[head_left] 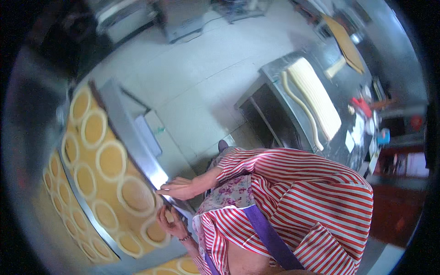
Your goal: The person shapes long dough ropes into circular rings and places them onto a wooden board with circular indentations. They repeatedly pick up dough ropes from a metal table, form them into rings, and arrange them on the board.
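Note:
A tan-yellow tray (109, 191) of pale dough rings lies in front of me, toward the left of the view. My right hand (179, 188) reaches over the tray's near edge. Its thumb and fingers pinch the near side of a large dough ring (121, 195). Just below it, my left hand (171, 223), with a bracelet at the wrist, hovers by the same ring. Its fingers are bent, with a gap between thumb and fingers. I cannot tell whether its fingertips touch the dough.
Beyond a metal bar lies a second tray of rings (68, 197); another tray (172, 268) shows at the bottom edge. A dark worktop on the right bears a ridged dough slab (316, 98) and a loose dough strip (305, 110). Pale tiled floor (197, 87) stretches between.

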`<action>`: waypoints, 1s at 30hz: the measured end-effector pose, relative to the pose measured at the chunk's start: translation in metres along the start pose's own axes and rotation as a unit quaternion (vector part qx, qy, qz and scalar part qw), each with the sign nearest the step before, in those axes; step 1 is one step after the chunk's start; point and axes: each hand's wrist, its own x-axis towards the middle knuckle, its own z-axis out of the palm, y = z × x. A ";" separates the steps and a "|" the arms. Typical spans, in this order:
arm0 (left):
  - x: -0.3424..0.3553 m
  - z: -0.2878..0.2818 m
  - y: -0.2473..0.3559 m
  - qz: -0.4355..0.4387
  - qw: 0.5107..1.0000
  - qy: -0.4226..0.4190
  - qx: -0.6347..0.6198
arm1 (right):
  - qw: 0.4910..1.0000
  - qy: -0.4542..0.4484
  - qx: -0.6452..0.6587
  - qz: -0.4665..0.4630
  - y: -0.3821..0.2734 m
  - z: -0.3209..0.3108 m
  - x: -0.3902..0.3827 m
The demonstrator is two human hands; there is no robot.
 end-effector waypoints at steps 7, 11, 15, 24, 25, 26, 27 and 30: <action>0.125 0.165 0.096 0.120 0.986 -0.117 0.008 | 0.989 0.093 -0.030 0.111 0.107 -0.220 -0.081; 0.182 0.270 0.148 0.215 0.944 -0.238 -0.073 | 0.940 0.203 -0.016 0.273 0.129 -0.314 -0.135; 0.228 0.339 0.189 0.297 0.906 -0.296 -0.064 | 0.875 0.325 0.014 0.359 0.146 -0.365 -0.174; 0.371 0.453 0.199 0.289 0.871 -0.390 -0.069 | 0.784 0.416 0.011 0.460 0.228 -0.437 -0.165; 0.394 0.464 0.200 0.278 0.866 -0.406 -0.087 | 0.776 0.435 0.004 0.456 0.235 -0.447 -0.152; 0.417 0.476 0.203 0.285 0.857 -0.417 -0.103 | 0.768 0.458 -0.004 0.448 0.240 -0.456 -0.143; 0.439 0.483 0.207 0.272 0.860 -0.429 -0.045 | 0.748 0.468 0.012 0.471 0.241 -0.462 -0.134; 0.483 0.523 0.233 0.279 0.841 -0.461 0.041 | 0.690 0.506 0.032 0.517 0.236 -0.473 -0.139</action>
